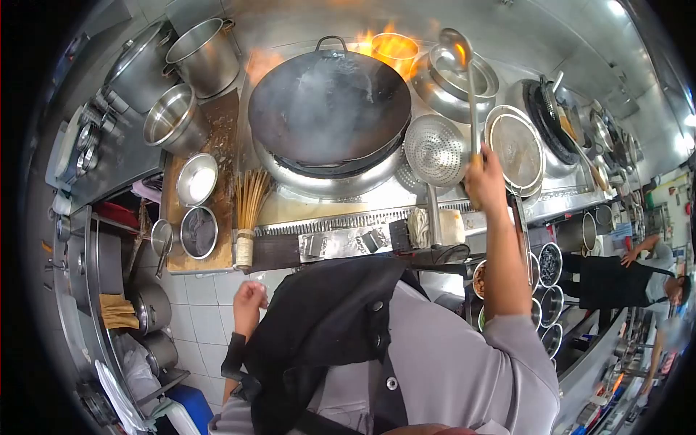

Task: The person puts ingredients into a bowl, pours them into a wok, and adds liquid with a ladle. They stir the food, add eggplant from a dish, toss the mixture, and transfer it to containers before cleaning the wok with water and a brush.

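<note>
My right hand (pixel 484 177) is wrapped round the wooden grip of a long ladle (pixel 473 109). The ladle's bowl is raised at the back right, over a metal basin (pixel 484 76). Below my left hand's level nothing touches it: my left hand (pixel 250 296) hangs by the stove's front edge, fingers curled in and holding nothing visible. A dark wok (pixel 330 109) sits on the burner ring, with smoke or steam over it. Between the wok and my right hand lies a perforated skimmer (pixel 435 151). A round mesh strainer (pixel 516 151) lies just right of that hand.
Flames rise behind the wok around a small pot (pixel 395 47). A bamboo brush (pixel 248 217) stands on the left beside metal bowls (pixel 197 180). Large steel pots (pixel 203 58) fill the back left. Ingredient tubs (pixel 551 264) and another person (pixel 616 281) are at right.
</note>
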Tool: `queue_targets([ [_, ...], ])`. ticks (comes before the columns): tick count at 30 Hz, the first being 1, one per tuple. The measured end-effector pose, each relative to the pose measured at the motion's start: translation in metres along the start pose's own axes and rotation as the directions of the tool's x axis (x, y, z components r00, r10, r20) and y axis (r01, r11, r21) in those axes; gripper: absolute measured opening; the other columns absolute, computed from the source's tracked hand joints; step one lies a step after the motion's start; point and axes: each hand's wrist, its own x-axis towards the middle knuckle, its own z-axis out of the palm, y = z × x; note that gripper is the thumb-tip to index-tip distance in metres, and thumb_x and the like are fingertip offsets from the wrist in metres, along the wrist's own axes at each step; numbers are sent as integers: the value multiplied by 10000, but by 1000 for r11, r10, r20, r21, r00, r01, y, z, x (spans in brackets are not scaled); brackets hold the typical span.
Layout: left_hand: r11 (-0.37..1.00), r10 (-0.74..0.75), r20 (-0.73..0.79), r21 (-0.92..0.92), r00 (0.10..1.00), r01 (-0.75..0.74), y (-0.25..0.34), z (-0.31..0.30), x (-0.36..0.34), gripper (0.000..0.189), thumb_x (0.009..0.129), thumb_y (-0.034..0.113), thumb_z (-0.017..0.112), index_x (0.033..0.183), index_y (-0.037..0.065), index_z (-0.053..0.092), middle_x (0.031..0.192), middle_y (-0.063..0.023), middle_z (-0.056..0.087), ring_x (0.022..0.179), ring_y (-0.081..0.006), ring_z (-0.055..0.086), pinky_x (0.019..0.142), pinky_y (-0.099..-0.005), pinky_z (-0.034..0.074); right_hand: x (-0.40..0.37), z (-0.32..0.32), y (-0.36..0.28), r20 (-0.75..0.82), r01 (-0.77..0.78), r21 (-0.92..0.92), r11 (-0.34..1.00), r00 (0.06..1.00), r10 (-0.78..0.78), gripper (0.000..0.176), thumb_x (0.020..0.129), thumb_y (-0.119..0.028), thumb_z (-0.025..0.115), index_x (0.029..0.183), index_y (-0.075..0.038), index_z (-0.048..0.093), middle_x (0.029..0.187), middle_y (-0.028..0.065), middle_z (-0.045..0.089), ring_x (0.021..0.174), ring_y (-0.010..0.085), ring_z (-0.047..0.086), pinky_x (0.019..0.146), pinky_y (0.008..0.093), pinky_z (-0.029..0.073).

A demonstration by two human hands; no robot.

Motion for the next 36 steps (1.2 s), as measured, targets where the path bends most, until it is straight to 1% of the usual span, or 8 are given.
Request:
queue_targets([
  [4,542,132,-7,838,991,-66,-82,-10,-38,297,897,296,705,989,19,648,851,-174,704,778,-312,700,704,-386,541,126,-17,34,-133,-36,-359,933,991,-13,439,831,-60,607,1249,24,504,703,85,582,513,176,563,444,326,456],
  [9,648,-129,-173,730,976,215,-182,-28,-77,295,897,294,702,990,19,652,869,-181,708,798,-324,702,721,-393,542,232,-33,52,81,-195,-343,919,968,236,157,836,-57,589,960,17,527,661,89,565,487,190,546,412,314,419],
  [11,669,-170,-201,695,965,263,-200,-28,-88,294,897,293,701,991,19,653,877,-184,709,806,-329,703,728,-396,542,250,-36,51,321,-495,676,546,864,387,61,849,-42,564,844,-21,506,634,74,525,493,181,522,416,290,398],
  [18,702,-202,-203,652,958,286,-231,-33,-95,292,897,291,698,994,19,658,903,-193,713,834,-347,705,752,-407,544,200,-56,-1,446,-429,892,-147,888,116,97,896,-26,517,821,2,461,731,71,509,603,151,529,489,261,413],
  [27,736,-20,-118,670,993,95,-239,-97,-37,289,896,288,694,997,19,664,936,-205,719,869,-369,708,783,-420,545,33,-39,-113,633,-668,660,-343,741,-225,112,926,-49,500,921,52,453,842,91,494,645,142,526,509,265,416],
  [29,548,369,188,747,910,-376,-233,-128,-11,259,871,290,724,957,53,664,911,-137,711,818,-350,694,727,-407,555,2,-24,-123,644,-689,627,-363,721,-256,122,928,-51,500,936,60,449,849,93,493,656,140,529,511,271,422],
  [32,853,-277,-219,393,936,344,-159,-112,-19,210,862,263,729,927,73,667,993,-112,692,881,-313,685,717,-395,554,-43,-2,-137,636,-649,671,-359,752,-171,149,928,-63,514,952,72,457,846,95,500,642,134,530,494,273,435],
  [36,660,109,289,695,951,-286,-264,-171,17,200,845,223,729,953,60,687,959,-135,702,860,-327,691,745,-395,563,-90,27,-132,662,-654,737,-172,750,-16,177,908,-70,564,1005,60,495,803,76,540,589,113,526,423,233,399],
])
